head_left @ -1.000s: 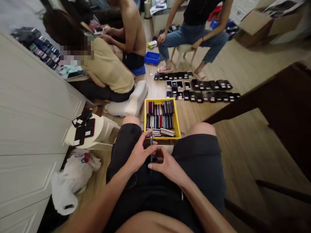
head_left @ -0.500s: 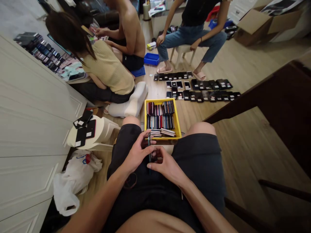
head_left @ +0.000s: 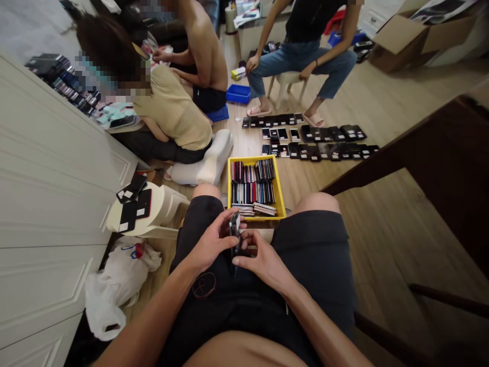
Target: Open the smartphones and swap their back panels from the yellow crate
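I sit with a dark phone (head_left: 234, 228) held upright over my lap. My left hand (head_left: 212, 242) grips its left side, fingers wrapped round it. My right hand (head_left: 258, 257) is closed in a pinch at its lower edge, fingertips on the phone. A small white label shows on the phone's face. Just beyond my knees stands a yellow bin (head_left: 281, 193) packed with several phones on edge.
Rows of phones (head_left: 311, 141) lie on the wood floor ahead. A white stool (head_left: 160, 206) at my left carries more phones; a white plastic bag (head_left: 114, 283) lies beneath it. Three people sit ahead. A dark wooden table (head_left: 439, 163) stands on the right, white cabinets on the left.
The phone has turned in my hands, from edge-on to showing its face with the white label. Both hands stay at my lap.
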Tool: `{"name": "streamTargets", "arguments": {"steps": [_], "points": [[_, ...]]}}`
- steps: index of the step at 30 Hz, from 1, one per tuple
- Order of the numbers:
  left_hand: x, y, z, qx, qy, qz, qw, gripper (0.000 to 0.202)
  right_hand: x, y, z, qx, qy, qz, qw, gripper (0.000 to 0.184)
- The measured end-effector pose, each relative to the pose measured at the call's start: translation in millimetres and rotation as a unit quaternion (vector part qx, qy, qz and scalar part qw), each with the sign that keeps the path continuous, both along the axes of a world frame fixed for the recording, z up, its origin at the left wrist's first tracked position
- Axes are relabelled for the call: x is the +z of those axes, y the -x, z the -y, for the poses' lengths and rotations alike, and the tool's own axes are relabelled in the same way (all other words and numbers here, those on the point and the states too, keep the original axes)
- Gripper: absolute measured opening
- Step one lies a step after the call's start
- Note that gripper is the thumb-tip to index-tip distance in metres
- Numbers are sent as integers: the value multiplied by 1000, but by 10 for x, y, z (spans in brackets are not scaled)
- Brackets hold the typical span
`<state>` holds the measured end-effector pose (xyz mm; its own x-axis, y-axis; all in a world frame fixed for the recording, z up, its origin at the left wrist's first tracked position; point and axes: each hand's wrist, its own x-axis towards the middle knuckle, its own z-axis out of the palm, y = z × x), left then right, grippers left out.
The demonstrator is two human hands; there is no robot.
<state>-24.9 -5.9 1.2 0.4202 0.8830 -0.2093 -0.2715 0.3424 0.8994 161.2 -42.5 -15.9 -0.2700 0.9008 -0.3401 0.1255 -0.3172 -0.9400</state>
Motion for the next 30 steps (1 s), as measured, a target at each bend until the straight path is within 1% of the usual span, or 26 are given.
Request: {"name": "streamTargets", "arguments": {"steps": [4, 9, 11, 15, 25, 27, 30], "points": [[9, 0, -14, 1, 8, 8, 1000, 74, -20, -8, 17, 7, -9, -13, 1000, 38], [32, 15, -28, -23, 3, -4, 1000, 76, -27, -7, 0, -36, -11, -35, 999, 48], [36, 25, -31, -36, -6, -11, 999, 78, -17, -10, -17, -41, -12, -28, 999, 48], [52, 37, -31, -52, -9, -15, 998, 78, 8, -20, -38, -34, -16, -12, 999, 44], [79, 57, -27, -79, 17, -2, 997, 80, 50, -66, -24, -24, -17, -12, 1000, 35], [82, 50, -28, -75, 23, 1, 997, 79, 65, -60, -14, -14, -24, -18, 999, 31], [98, 36, -27, -53, 44, 3, 998, 79, 64, -49, -3, -4, -36, -24, 999, 29]]}}
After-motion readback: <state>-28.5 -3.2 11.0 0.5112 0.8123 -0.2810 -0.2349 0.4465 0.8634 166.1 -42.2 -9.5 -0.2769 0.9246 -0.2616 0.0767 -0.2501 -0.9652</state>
